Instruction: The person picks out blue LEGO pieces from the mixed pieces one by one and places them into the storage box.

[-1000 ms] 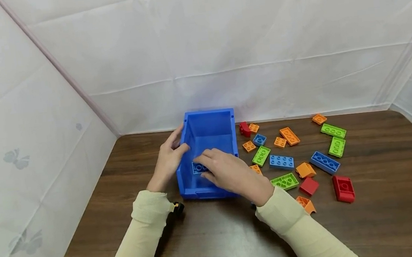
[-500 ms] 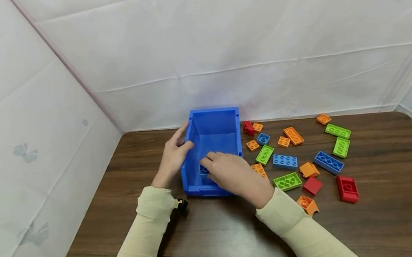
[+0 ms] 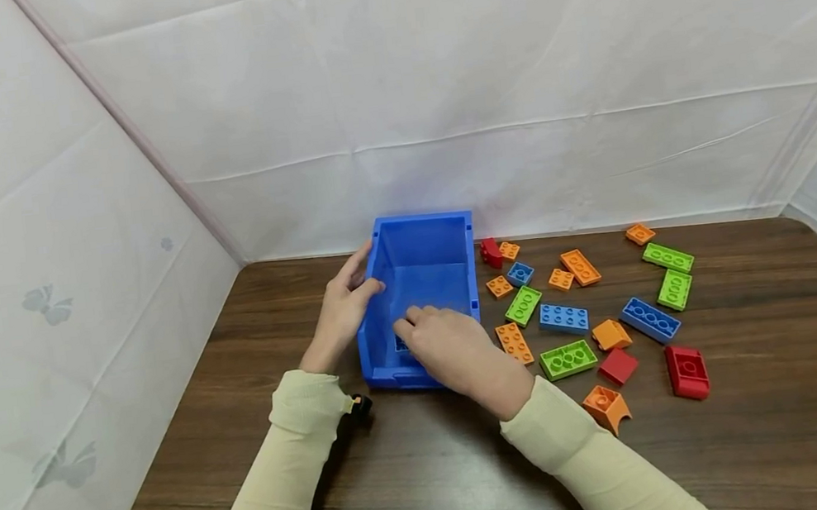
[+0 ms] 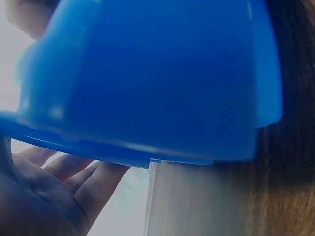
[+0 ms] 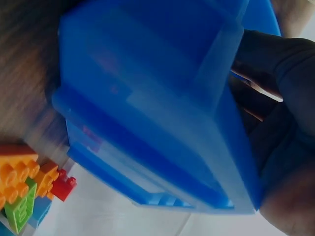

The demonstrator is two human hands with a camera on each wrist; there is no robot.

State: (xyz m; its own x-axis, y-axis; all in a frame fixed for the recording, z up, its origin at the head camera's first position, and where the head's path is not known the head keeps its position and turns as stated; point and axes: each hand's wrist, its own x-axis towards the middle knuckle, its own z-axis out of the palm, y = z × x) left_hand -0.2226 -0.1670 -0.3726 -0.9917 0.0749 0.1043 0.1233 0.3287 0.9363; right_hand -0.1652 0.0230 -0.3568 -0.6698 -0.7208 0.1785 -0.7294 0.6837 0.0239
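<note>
Two pale sleeves (image 3: 257, 487) are reaching in from the near side over the dark wooden table (image 3: 433, 485), one small black object (image 3: 360, 407) sitting by the left cuff. The right hand (image 3: 456, 350) is dipping into the one blue bin (image 3: 423, 218), fingers bending at a single blue brick (image 3: 400, 344) on its floor; they're covering most of it, so whether they're pinching it I cannot tell. The left hand (image 3: 336, 317) is gripping the bin's left wall, thumb lying over the rim, fingers staying outside.

Over to the right, eighteen loose bricks are spreading out! The nearer eight: three orange bricks (image 3: 607, 409), two red bricks (image 3: 687, 372), one green brick (image 3: 567, 360), two more blue bricks (image 3: 650, 320). Ten are lying beyond: five orange, three green, one blue, and one red standing just beside the bin's far right. Behind everything, white sheeting (image 3: 479, 73) is hanging, creased.
</note>
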